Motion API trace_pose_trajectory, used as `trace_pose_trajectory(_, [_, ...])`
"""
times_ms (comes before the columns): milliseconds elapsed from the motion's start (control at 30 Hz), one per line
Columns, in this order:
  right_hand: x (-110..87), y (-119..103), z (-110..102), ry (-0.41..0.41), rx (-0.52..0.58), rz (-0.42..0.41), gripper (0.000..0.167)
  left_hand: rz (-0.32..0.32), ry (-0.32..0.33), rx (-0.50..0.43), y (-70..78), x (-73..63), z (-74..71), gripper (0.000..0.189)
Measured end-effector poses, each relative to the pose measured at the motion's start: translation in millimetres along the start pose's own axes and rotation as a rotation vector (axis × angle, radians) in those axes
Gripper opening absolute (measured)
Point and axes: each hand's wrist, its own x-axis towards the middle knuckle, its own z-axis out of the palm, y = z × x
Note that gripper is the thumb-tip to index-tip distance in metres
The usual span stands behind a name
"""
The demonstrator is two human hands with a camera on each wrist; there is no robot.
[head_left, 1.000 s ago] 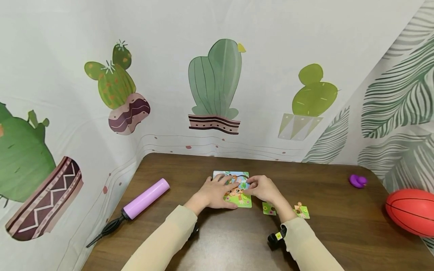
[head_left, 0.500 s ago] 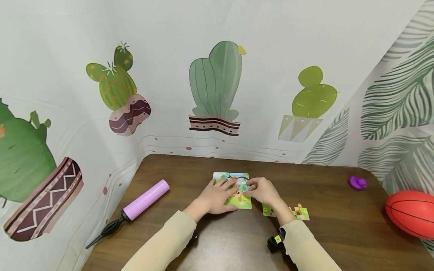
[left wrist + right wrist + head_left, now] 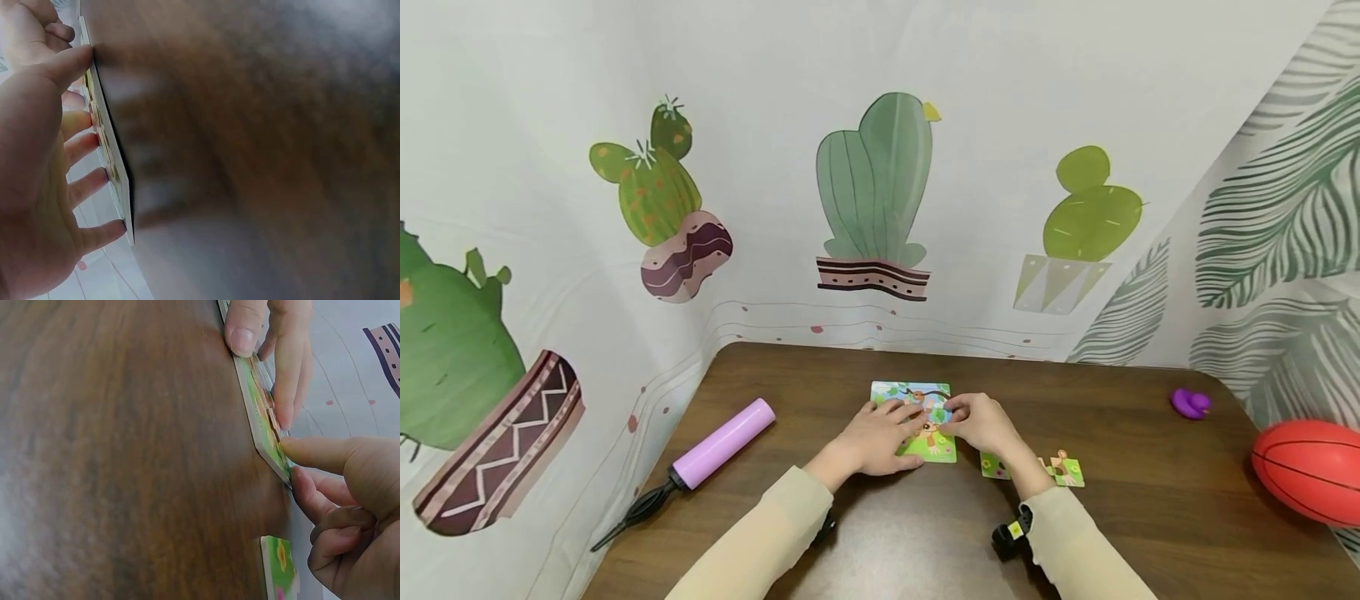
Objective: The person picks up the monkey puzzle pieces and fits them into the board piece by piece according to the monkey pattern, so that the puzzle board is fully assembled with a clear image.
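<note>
Though thin, a colourful puzzle (image 3: 933, 439)

"Operator, what flanks you at the lower left of the head view?"

"A lilac cylinder (image 3: 724, 446) with a black tapered end (image 3: 647, 504) lies aslant on your brown wood-grain table (image 3: 1187, 517)."

"And to the right of your frame?"

"A small purple duck (image 3: 1191, 404) sits near your table's far right corner; below it, a red ball (image 3: 1307, 471) with dark curved lines is cut off by the frame's right edge."

"Behind it all?"

"You face a white cloth backdrop (image 3: 760, 125) printed with potted cacti (image 3: 876, 175) from left edge to upper right, and striped green leaves (image 3: 1277, 208) at far right."
</note>
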Motion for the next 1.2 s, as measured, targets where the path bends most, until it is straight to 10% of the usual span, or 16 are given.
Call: trace_pose_trajectory(1200, [-7.4,7.6,-3.0,0.008,-0.001,-0.009,0.03,0.011,0.037,-0.013,-3.5,8.5,0.5,0.076])
